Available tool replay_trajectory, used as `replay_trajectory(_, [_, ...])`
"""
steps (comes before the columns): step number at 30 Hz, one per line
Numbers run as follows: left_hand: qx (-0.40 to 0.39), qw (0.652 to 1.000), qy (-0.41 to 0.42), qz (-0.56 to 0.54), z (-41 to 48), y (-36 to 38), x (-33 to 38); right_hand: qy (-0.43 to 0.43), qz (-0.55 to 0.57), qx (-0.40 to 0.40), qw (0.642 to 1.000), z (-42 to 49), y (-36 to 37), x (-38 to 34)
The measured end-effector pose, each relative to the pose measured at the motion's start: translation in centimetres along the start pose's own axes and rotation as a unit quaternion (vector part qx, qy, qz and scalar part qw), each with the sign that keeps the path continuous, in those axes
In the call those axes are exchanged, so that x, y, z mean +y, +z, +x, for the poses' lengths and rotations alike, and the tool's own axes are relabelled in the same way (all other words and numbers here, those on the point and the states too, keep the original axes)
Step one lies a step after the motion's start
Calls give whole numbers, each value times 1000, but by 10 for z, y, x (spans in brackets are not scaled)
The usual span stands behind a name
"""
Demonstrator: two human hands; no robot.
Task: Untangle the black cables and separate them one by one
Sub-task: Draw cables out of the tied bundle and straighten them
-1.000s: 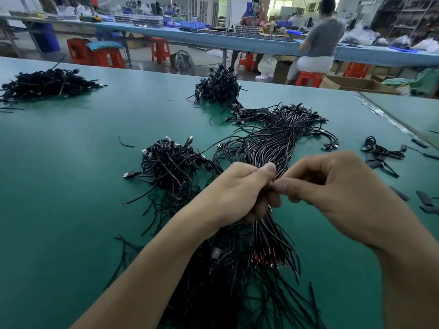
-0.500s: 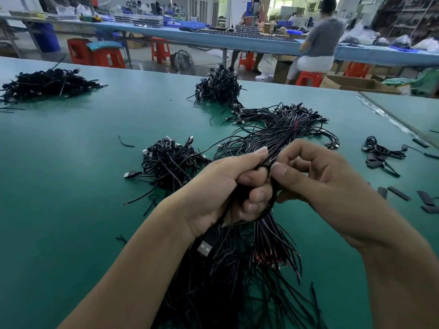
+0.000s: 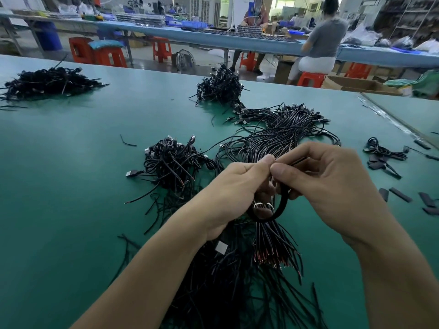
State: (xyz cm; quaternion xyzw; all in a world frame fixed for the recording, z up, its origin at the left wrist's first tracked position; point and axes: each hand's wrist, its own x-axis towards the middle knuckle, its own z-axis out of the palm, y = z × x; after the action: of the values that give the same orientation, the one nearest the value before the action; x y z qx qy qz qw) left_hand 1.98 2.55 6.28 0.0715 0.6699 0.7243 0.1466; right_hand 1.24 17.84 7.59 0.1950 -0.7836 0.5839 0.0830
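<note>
Head view. The left hand (image 3: 234, 193) is closed round a bundle of black cables (image 3: 273, 236), held above the green table (image 3: 71, 186). The bundle passes through the fist, and its stripped reddish ends fan out just below. The right hand (image 3: 332, 184) pinches a black band (image 3: 283, 205) between thumb and forefinger. The band loops down under the bundle and touches it just beneath the left fingers. The two thumb tips meet above the bundle. A tangled heap (image 3: 173, 162) lies on the table just left of the hands, and a far heap (image 3: 221, 86) lies well behind them.
</note>
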Motion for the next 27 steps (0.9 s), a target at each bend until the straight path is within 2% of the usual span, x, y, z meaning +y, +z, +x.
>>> replay_trajectory(4, [-80,990,-37,-109,-4,0,4,-41,37,28,998,-2,6,-7])
replay_trajectory(7, [-97,981,-97,-139,-3,-2,3,-40,54,50,997,-3,11,-9])
replay_trajectory(10, [-66,987,-104,-103,0,-4,0,-60,44,68,995,-1,13,-6])
replay_trajectory(13, [3,996,-86,7,3,-7,-5,-60,28,76,995,1,17,-2])
replay_trajectory(15, [13,995,-77,59,2,-9,-5,-52,18,81,995,2,18,3])
replay_trajectory(20, [75,994,-14,82,7,-12,-5,-29,-2,77,997,3,21,11])
replay_trajectory(22, [113,990,25,82,8,-15,-5,29,-32,47,998,3,16,15])
replay_trajectory(24, [155,983,62,83,8,-18,-3,90,-122,-21,988,1,11,20])
replay_trajectory(27, [201,972,84,93,7,-17,-1,146,-301,-128,934,-3,17,26])
